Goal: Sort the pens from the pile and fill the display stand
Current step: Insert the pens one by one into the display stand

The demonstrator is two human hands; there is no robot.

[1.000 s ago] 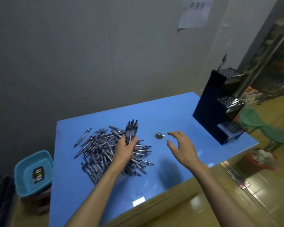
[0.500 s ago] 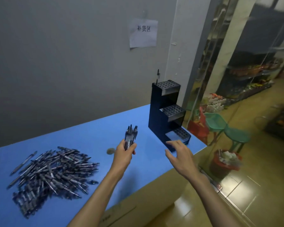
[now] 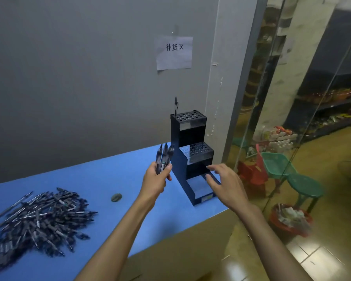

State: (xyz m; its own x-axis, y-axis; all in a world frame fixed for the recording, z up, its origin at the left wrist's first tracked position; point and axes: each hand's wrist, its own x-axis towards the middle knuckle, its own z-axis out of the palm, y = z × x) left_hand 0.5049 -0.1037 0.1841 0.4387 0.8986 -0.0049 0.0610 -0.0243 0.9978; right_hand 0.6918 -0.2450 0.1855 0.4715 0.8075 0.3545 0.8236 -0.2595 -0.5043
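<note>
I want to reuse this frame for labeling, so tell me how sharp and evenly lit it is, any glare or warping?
Head view: dim, bluish light; pen pile soft and smeared at the left edge; display stand reasonably sharp; glass partition carries reflections; wide-angle bending tilts the verticals at right.

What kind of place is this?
Probably a shop's restocking corner. A paper sign hangs on the wall, stocked shelves show behind the glass, and a display stand waits by a pile of pens.

Open blue table [image 3: 101, 179] between pen pile [image 3: 37, 218] and display stand [image 3: 190, 157] | small round disc [image 3: 116, 197] lies there | stand's tiers uncovered above, one pen [image 3: 176, 105] upright at top rear | wall close behind
</note>
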